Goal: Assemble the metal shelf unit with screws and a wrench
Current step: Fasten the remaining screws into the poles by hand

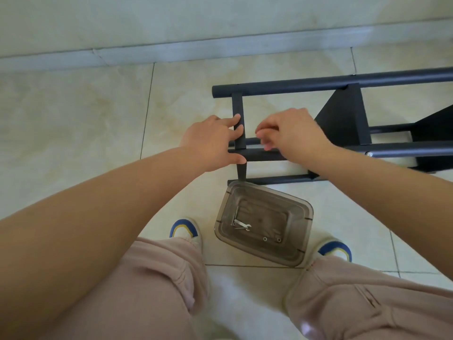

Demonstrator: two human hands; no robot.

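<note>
Black metal shelf unit [343,116] lying on its side on the tiled floor [73,119], stretching from the middle of the view off the right edge. Left hand [210,141] at the frame's near end, fingers straight across the flat crossbar [239,123], thumb against the round tube [262,154] below; pressing rather than clasping. Right hand [291,131] just beside it, above the same tube, fingers curled and fingertips drawn together as if pinching something small; too blurred to tell what, if anything, sits between them. Just below the frame's lowest tube, a clear plastic box [301,256] on the floor, holding a small silver wrench [242,225] and a couple of little round fasteners [271,239] near one corner. Box between two white shoes with blue and yellow toes [183,228], knees in pink trousers [157,273] at the bottom.
</note>
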